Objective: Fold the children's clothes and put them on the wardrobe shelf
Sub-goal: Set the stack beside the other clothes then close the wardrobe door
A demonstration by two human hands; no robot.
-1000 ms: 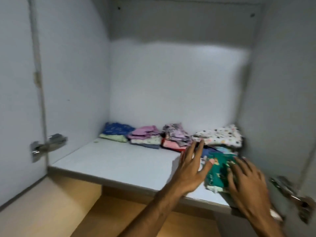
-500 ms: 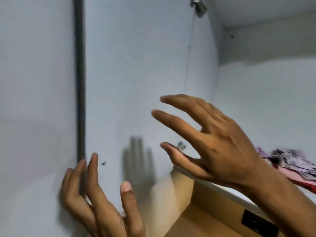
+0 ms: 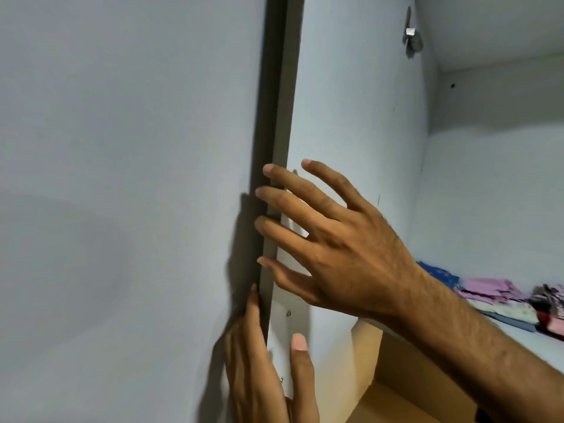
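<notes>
The white wardrobe door [image 3: 351,117] stands open, and its grey free edge [image 3: 276,132] runs down the middle of the view. My left hand [image 3: 262,361] pinches that edge low down, fingers behind it and thumb on the inner face. Just above, my right hand [image 3: 332,242] is spread open, its fingertips on the same edge. Neither hand holds clothing. Folded children's clothes lie on the white shelf [image 3: 518,337] at the far right: a blue piece [image 3: 439,274], a pink stack [image 3: 488,290] and a dark patterned stack [image 3: 549,296].
A plain white panel [image 3: 122,178] fills the left half of the view, close to the door edge. A metal hinge [image 3: 412,38] sits high on the door's inner side. Below the shelf is a wood-coloured compartment [image 3: 396,383].
My view has swung left, away from the shelf. Both hands left the green folded garment on the shelf and moved to the door edge, where the left hand has taken hold.
</notes>
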